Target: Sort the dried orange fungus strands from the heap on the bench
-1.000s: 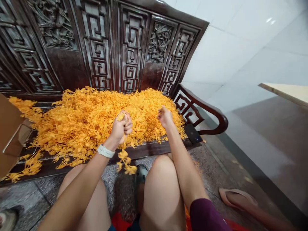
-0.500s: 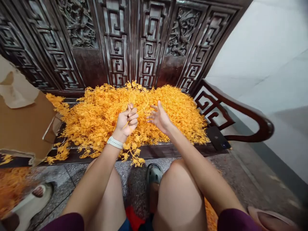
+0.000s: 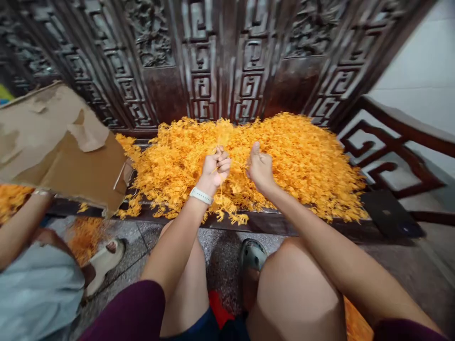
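My left hand (image 3: 217, 166), with a pale watch band at the wrist, is closed on a thin orange-yellow plastic strand. Part of the piece rises blurred above the fingers, and a cluster of small yellow bits (image 3: 230, 208) dangles below. To its right, my right hand (image 3: 261, 168) has curled fingers and a raised thumb. A stretch of the strand seems to run between the two hands, its end hidden by the right fingers. Both hands are over a large heap of similar orange-yellow plastic pieces (image 3: 305, 161) on a dark wooden bench (image 3: 263, 222).
A torn cardboard piece (image 3: 74, 166) stands at the left, with another person's arm (image 3: 26, 222) beside it. A dark phone (image 3: 389, 215) lies on the bench's right end, near the carved armrest (image 3: 408, 123). Orange scraps (image 3: 85, 237) lie on the floor.
My right hand has gone from spread fingers to curled ones, at the strand from my left hand. The view has swung left, showing more cardboard and the other person's arm.
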### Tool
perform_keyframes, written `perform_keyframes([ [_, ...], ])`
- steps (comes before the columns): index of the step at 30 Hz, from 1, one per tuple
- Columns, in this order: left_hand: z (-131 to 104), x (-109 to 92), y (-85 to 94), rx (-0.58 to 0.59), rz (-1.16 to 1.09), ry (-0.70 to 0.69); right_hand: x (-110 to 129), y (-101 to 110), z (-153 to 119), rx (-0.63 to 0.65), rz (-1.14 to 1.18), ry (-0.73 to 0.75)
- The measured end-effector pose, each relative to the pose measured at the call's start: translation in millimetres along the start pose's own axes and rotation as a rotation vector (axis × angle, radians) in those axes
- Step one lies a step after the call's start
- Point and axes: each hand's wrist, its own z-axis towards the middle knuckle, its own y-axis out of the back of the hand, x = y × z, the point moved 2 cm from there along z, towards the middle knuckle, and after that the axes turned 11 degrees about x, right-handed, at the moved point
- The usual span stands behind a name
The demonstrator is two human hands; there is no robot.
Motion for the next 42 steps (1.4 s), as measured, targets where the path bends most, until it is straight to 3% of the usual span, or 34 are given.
perform_keyframes([
  [2, 6.0, -5.2, 5.4, 0.001, -0.021, -0.015, 6.6, -10.0, -7.5, 0.034, -0.057, 0.043],
  [5, 10.7, -27.9, 16.9, -0.025, -0.050, -0.118, 18.7, -17.3, -20.2, 0.043, 0.017, -0.012],
  [9, 6.4, -77.9, 39.8, -0.152, -0.143, -0.410, 31.6, -3.3, -34.0, 0.134, -0.044, -0.041],
  [12, 1.7, -93.6, 46.0, -0.084, -0.139, -0.388, 33.5, 14.1, -37.3, 0.275, -0.248, 0.020],
  [14, -1.5, -85.2, 40.5, -0.014, -0.122, -0.310, 29.4, 23.6, -34.2, 0.333, -0.349, 0.026],
  [16, -4.6, -66.0, 29.2, 0.043, -0.114, -0.218, 22.9, 33.4, -26.3, 0.311, -0.389, -0.008],
  [20, -10.8, -20.8, 3.7, 0.152, -0.097, 0.027, 17.1, 65.3, -9.1, -0.107, -0.436, -0.077],
  [22, -13.7, -3.4, -5.0, 0.197, -0.074, 0.122, 20.1, 78.0, -9.3, -0.194, -0.493, -0.060],
  [23, -15.0, 3.8, -8.2, 0.208, -0.059, 0.166, 21.6, 80.6, -11.9, -0.143, -0.466, -0.056],
  [28, -19.6, 24.0, -14.7, 0.173, 0.012, 0.334, 26.6, 69.5, -34.2, 0.377, 0.042, -0.110],
  [31, -17.1, 21.6, -13.1, 0.155, 0.004, 0.287, 29.8, 71.1, -39.0, 0.389, 0.096, -0.066],
  [36, -3.4, 9.0, -5.3, 0.070, -0.010, 0.123, 44.4, 70.0, -45.5, 0.439, -0.304, 0.014],
  [42, -0.6, 18.9, -4.7, -0.020, 0.014, 0.161, 89.5, 32.1, -78.3, 0.793, -0.916, 0.181],
])
